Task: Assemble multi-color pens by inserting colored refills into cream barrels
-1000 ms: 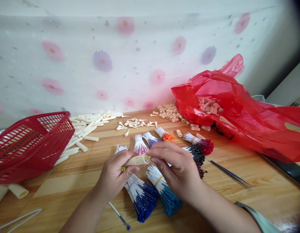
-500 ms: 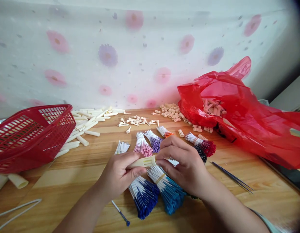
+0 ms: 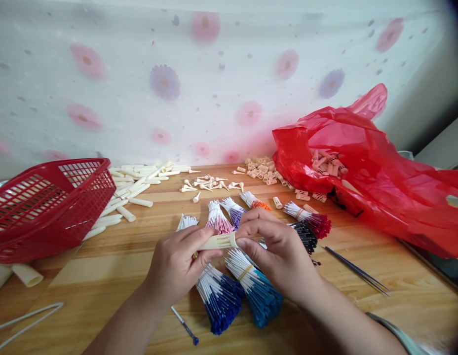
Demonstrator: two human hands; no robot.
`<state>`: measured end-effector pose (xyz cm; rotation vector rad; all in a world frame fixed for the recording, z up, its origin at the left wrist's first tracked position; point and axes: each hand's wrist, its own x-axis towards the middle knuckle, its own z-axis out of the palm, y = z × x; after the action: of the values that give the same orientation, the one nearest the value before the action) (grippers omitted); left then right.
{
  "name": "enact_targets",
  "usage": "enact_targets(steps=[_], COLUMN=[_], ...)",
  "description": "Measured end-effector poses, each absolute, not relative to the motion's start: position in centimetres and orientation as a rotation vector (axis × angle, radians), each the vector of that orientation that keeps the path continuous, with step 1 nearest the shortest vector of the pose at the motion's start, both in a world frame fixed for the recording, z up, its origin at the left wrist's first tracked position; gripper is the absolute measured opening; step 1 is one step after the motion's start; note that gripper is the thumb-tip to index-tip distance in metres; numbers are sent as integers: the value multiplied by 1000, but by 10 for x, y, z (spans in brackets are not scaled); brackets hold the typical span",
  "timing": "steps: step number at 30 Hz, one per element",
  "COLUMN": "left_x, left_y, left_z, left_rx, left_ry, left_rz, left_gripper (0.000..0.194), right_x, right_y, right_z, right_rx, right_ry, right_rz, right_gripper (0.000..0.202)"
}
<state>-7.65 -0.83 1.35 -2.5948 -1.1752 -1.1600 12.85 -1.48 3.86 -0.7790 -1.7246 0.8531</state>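
My left hand (image 3: 180, 259) is wrapped round a cream tube (image 3: 219, 241) with slots near its right end. At that end, the thumb and fingers of my right hand (image 3: 271, 249) pinch the tube's rim. Beneath the hands lie a dark blue-tipped bundle of white sticks (image 3: 219, 298) and a teal-tipped bundle (image 3: 256, 288). Behind them are pink-tipped (image 3: 218, 217), purple-tipped (image 3: 233, 212) and orange-tipped (image 3: 254, 200) bundles. A black-tipped bundle (image 3: 305, 236) and a dark red-tipped bundle (image 3: 310, 219) rest to the right.
A red basket (image 3: 51, 212) stands left beside cream tubes (image 3: 136, 190). Small pegs (image 3: 210, 184) lie at the back. Slotted pieces (image 3: 264, 170) spill by a red plastic bag (image 3: 377, 172). Tweezers (image 3: 357, 270) lie right, a single blue-tipped stick (image 3: 184, 325) in front, a white wire (image 3: 29, 315) at left.
My right hand has shifted slightly left along the tube's end, and its fingers are closer to the rim. More of the black-tipped bundle shows.
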Motion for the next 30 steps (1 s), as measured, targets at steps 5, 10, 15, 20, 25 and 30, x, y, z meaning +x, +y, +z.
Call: enact_targets(steps=[5,10,15,20,25,30], left_x=[-77,-79,-79,-89,-101,-93], left_y=[-9,-9,-8,-1,14,19], left_z=[11,10,10,15,13,2], left_rx=[-2516,-2479,-2491,-2427,-2224,-2641], left_ry=[-1219,-1244,-1288,-1595,-2162,-1702], left_rz=[-1022,-986,-975,-1169,-1238,-703], left_gripper=[22,22,22,25,24,11], right_x=[123,118,117,125,121,95], right_y=[-12,-10,-14,0,39,56], right_z=[32,30,29,29,30,25], right_rx=[-850,-837,-767,-851,-1453,-1687], right_ry=[-1487,-1297,-1181,-1405,-2176,-2427], right_rz=[1119,1294,1456,1205,604,375], right_gripper=[7,5,5,15,22,22])
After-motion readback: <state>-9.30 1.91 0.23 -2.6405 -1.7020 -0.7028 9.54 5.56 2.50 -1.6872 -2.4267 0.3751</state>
